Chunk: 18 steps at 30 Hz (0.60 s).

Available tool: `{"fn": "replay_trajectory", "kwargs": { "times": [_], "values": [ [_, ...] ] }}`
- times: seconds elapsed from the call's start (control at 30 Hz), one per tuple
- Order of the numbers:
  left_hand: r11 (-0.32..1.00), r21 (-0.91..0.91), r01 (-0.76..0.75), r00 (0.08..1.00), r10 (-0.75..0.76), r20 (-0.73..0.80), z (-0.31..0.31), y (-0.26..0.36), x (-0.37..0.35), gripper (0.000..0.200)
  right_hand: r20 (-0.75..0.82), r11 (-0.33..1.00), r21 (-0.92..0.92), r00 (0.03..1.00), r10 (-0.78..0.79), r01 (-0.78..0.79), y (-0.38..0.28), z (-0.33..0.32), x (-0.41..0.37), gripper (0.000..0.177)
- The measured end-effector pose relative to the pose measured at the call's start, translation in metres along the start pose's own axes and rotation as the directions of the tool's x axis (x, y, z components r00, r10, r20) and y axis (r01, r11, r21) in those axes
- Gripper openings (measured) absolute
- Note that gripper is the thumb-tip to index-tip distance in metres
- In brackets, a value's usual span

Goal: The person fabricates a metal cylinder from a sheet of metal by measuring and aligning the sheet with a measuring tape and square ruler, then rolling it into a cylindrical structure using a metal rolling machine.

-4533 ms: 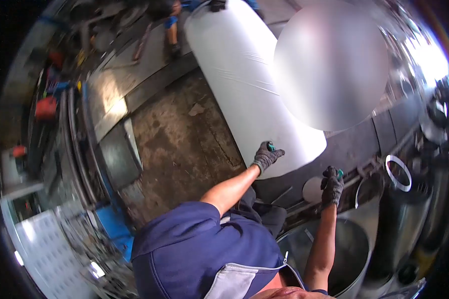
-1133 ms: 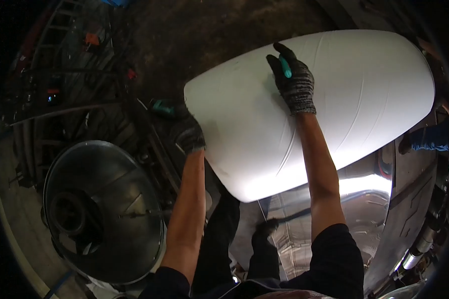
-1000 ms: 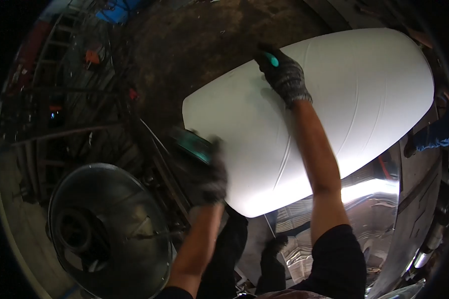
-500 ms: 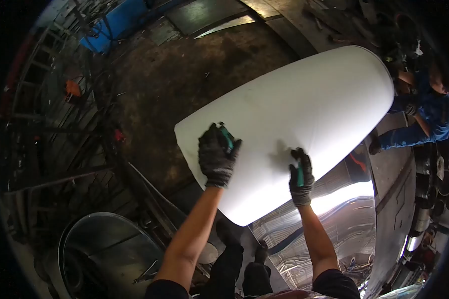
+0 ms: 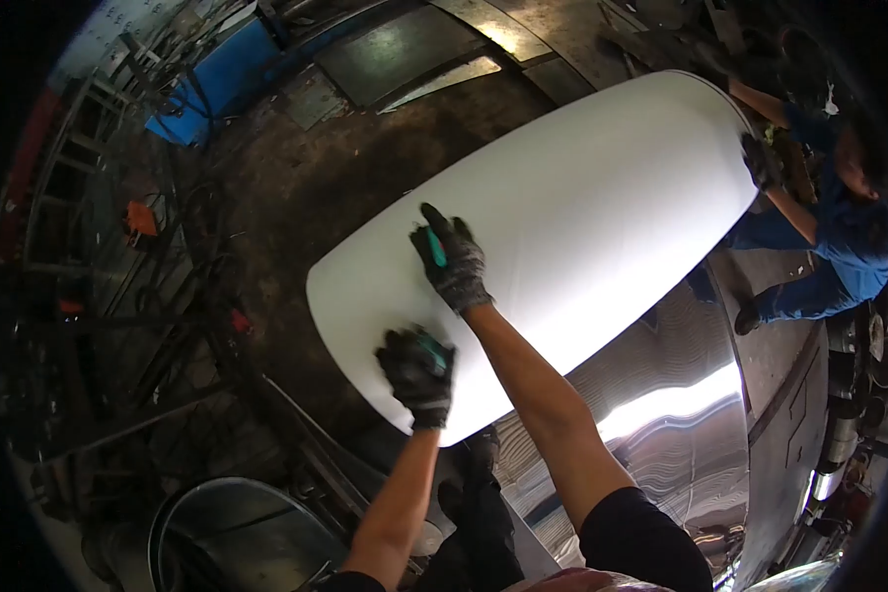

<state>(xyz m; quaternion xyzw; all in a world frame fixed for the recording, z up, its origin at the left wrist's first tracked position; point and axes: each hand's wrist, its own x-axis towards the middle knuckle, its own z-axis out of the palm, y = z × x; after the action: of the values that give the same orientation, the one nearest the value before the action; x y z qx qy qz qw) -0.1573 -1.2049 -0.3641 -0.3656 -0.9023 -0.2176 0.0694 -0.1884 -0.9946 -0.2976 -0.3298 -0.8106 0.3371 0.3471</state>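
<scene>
- Head view: a big white sheet (image 5: pixel 582 207), curved like a long shell, lay slantwise across the middle, its near end low at the left and its far end high at the right.
- Brown, stained floor (image 5: pixel 306 187) showed beyond its left edge, with flat metal plates (image 5: pixel 395 54) further back.
- A shiny sheet (image 5: pixel 671 419), rippled with glare, lay under or beside the white one's lower right edge; I couldn't tell which.
- Dark racks and bars crowded the left, with a blue piece (image 5: pixel 232 74) and a small orange one (image 5: pixel 141 219) among them. A round metal tub (image 5: pixel 202 485) stood at the bottom left.
- At the far end a co-worker (image 5: pixel 849 247) in blue leaned in, a gloved hand (image 5: pixel 760 163) at the white sheet's edge.
- The left hand (image 5: pixel 419 375), in a grey-black glove, was over the near end, its forearm coming almost straight up from below. It was blurred, with green near the thumb, so I couldn't tell whether it clenched anything.
- The right hand (image 5: pixel 452 261), gloved likewise, was further up the white sheet, its forearm slanting up and leftward. Its fingers were parted, with green beside the thumb; whether that was something grasped or part of the glove, I couldn't say.
</scene>
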Motion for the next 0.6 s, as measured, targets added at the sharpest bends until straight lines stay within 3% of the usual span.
{"fn": "replay_trajectory", "kwargs": {
  "times": [0.1, 0.17, 0.2, 0.3, 0.37, 0.4, 0.47, 0.5, 0.53, 0.57, 0.6],
  "values": [
    [0.991, -0.120, 0.058, 0.992, -0.070, -0.100, 0.002, -0.021, 0.113, 0.083, -0.097, 0.996, 0.072, 0.994, 0.052, -0.045, -0.006, -0.008, 0.019, 0.044],
    [0.978, -0.198, 0.069, 0.988, -0.094, -0.122, -0.006, -0.034, 0.188, 0.079, -0.111, 0.993, 0.118, 0.994, -0.008, 0.022, 0.030, -0.009, -0.008, 0.047],
    [0.973, -0.222, 0.068, 0.987, -0.098, -0.125, -0.006, -0.042, 0.221, 0.077, -0.041, 0.976, -0.199, 0.994, -0.100, 0.090, 0.033, -0.025, -0.011, 0.045],
    [0.973, -0.218, 0.078, 0.993, -0.095, -0.069, 0.009, -0.072, 0.288, 0.074, 0.030, 0.926, -0.294, 0.971, -0.237, 0.235, 0.043, -0.011, 0.020, 0.048],
    [0.746, -0.610, 0.267, 0.878, -0.449, -0.165, 0.014, -0.069, 0.328, 0.076, 0.020, 0.898, -0.331, 0.953, -0.302, 0.291, 0.039, 0.026, 0.082, 0.056],
    [0.778, -0.550, 0.304, 0.842, -0.490, -0.228, 0.011, -0.060, 0.320, 0.079, 0.012, 0.879, -0.366, 0.946, -0.325, 0.306, 0.041, 0.044, 0.111, 0.055],
    [0.529, -0.837, 0.143, 0.885, -0.446, -0.131, 0.031, -0.048, 0.277, 0.083, -0.044, 0.951, -0.208, 0.969, -0.244, 0.230, 0.033, 0.078, 0.172, 0.051],
    [0.755, -0.591, 0.283, 0.912, -0.403, -0.078, 0.031, -0.039, 0.253, 0.090, -0.050, 0.951, -0.194, 0.966, -0.255, 0.241, 0.031, 0.095, 0.201, 0.051],
    [0.954, -0.222, 0.202, 0.977, -0.211, -0.018, 0.032, -0.034, 0.241, 0.093, -0.012, 0.968, -0.193, 0.986, -0.164, 0.159, 0.026, 0.114, 0.233, 0.048],
    [0.937, -0.337, 0.089, 0.990, -0.119, -0.070, 0.040, -0.038, 0.245, 0.090, 0.036, 0.977, -0.200, 0.997, -0.063, 0.069, 0.021, 0.131, 0.258, 0.044],
    [0.961, -0.277, -0.016, 0.998, -0.001, -0.060, 0.039, -0.044, 0.274, 0.084, 0.077, 0.983, -0.182, 0.996, 0.046, -0.031, 0.006, 0.141, 0.291, 0.043]
  ]
}}
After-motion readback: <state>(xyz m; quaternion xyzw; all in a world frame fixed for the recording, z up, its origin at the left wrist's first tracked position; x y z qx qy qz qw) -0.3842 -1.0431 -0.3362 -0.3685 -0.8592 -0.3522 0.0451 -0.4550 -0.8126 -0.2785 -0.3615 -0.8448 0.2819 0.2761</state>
